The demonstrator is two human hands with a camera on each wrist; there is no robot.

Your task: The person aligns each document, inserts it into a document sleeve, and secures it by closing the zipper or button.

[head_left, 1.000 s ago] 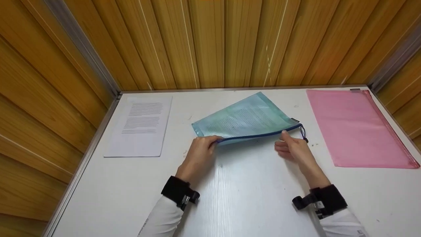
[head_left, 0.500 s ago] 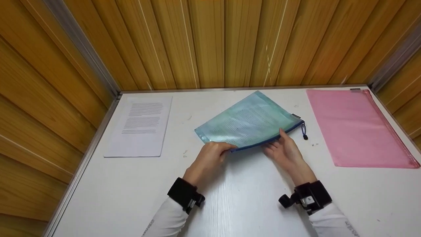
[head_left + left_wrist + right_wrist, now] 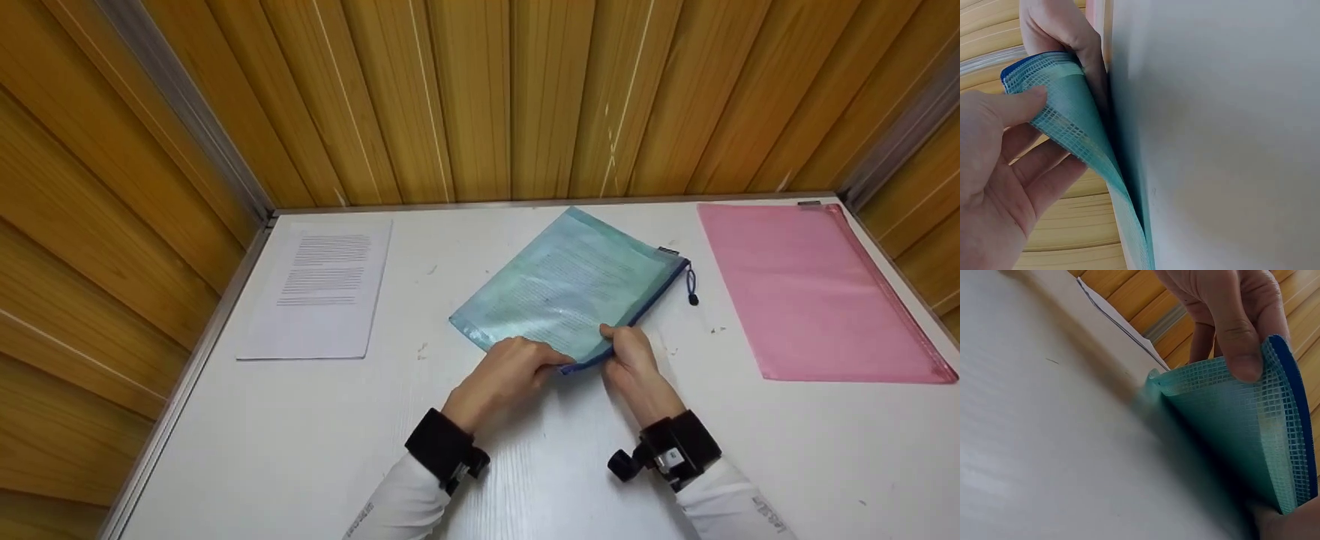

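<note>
At the left of the head view a printed sheet (image 3: 319, 286) lies flat on the white table (image 3: 262, 435), well apart from the hands. Just left of centre, the left hand (image 3: 504, 377) pinches the near corner of the teal mesh zip pouch (image 3: 566, 289), thumb on top and fingers curled beneath, as the left wrist view shows (image 3: 1044, 112). Touching distance to its right, the right hand (image 3: 630, 360) grips the same raised corner by the blue zip edge, thumb pressed onto the mesh (image 3: 1241, 365). The pouch sits in the middle of the frame, its far end resting on the table, papers showing through. The zip pull (image 3: 691, 289) hangs at the far right corner. A pink pouch (image 3: 806, 289) lies at the right.

With both hands crowded on one corner, the flexible pouch could sag or twist, and the papers inside might slide and crease. A slack pinch on the smooth mesh could let the corner slip free.
</note>
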